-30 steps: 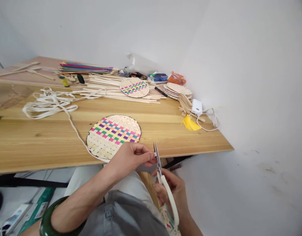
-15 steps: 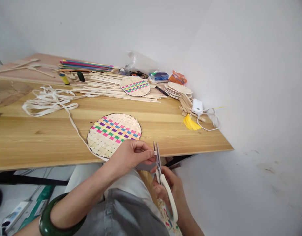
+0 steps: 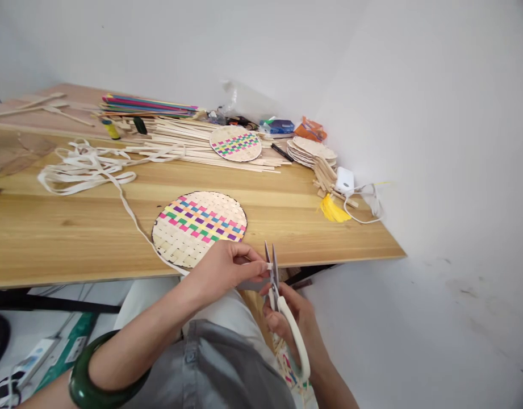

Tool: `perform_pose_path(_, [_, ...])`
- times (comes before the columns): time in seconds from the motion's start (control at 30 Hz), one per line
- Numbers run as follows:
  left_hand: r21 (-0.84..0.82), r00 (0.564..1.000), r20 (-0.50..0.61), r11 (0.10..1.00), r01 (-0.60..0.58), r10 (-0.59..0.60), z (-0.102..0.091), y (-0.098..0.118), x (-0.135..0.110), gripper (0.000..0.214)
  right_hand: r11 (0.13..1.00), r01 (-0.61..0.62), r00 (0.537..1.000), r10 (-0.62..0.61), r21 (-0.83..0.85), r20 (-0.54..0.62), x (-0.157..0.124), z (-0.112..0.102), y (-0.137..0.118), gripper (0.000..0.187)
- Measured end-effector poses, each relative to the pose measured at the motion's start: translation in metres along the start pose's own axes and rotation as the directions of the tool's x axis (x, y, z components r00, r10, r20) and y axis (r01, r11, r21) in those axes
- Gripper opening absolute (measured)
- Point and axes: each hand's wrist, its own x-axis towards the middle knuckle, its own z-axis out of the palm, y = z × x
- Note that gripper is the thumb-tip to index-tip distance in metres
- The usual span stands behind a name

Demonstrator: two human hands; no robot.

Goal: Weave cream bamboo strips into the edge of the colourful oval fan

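Notably, the end of a pale binding strip [image 3: 268, 266] is pinched tightly by the fingers [image 3: 253, 263] of the left hand [image 3: 222, 268], its long axis running sideways to the narrowly parted blades of the scissors [image 3: 273, 278] gripped in the right hand [image 3: 285, 318], nearer the strip's tip.

A thick, glossy, dark green bangle [image 3: 84, 378], smooth and rounded like polished stone, circles the left forearm [image 3: 133, 341] at about eight o'clock in the view, and no sleeve covers that forearm. At about six o'clock is a soft grey shirt [image 3: 214, 369] with a small button [image 3: 191, 357] on its front. Pale cream trousers [image 3: 218, 309] show just beyond the shirt, at about seven o'clock.
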Motion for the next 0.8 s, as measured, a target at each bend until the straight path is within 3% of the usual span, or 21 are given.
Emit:
perform_pose_path(0.43, [-0.074,0.999,-0.018,0.996,0.042,-0.044,0.003,-0.003,0.004,0.015,0.998,-0.053,0.986,0.046,-0.039,-0.157,0.000,0.006,0.004,0.038])
perform_pose_path(0.53, [-0.071,0.999,-0.020,0.997,0.025,-0.026,0.001,-0.004,0.006,0.016,0.999,-0.042,0.969,0.038,-0.011,-0.244,0.000,-0.004,0.002,0.039])
perform_pose_path(0.6, [-0.074,0.999,-0.023,0.997,0.021,-0.023,-0.002,-0.005,0.005,0.017,0.994,0.015,0.910,-0.059,-0.108,-0.411,-0.004,-0.023,0.000,0.040])
perform_pose_path(0.67, [-0.080,0.999,-0.019,0.996,0.038,-0.040,-0.006,-0.006,0.003,0.018,0.934,0.020,0.779,-0.237,-0.355,-0.581,-0.009,-0.053,-0.002,0.041])
perform_pose_path(0.7, [-0.077,0.999,-0.013,0.996,0.050,-0.051,-0.008,-0.007,0.002,0.018,0.881,-0.038,0.721,-0.303,-0.472,-0.623,-0.011,-0.071,-0.003,0.045])
perform_pose_path(0.8, [-0.045,0.997,0.016,0.996,0.082,-0.081,-0.013,-0.012,-0.003,0.022,0.779,-0.245,0.678,-0.288,-0.578,-0.676,-0.015,-0.127,-0.012,0.055])
